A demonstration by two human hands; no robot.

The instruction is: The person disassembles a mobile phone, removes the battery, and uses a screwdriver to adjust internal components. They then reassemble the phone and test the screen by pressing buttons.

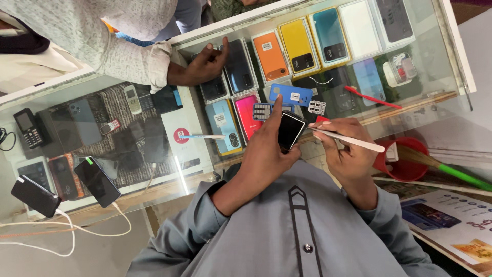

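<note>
From the head view we see our left hand [266, 154] closed around a small black phone [290, 131], its long axis pointing away toward the glass counter [195, 154], while our right hand [346, 149], just beside, pinches a white stick [348, 139] pointing right, over open counter.

- Bright, even daylight; shadows are soft.
- Pale glare streaks the glass counter [195, 169] at left.
- Sharp mid-frame; edges bend slightly, far-left corner slightly soft.
</note>
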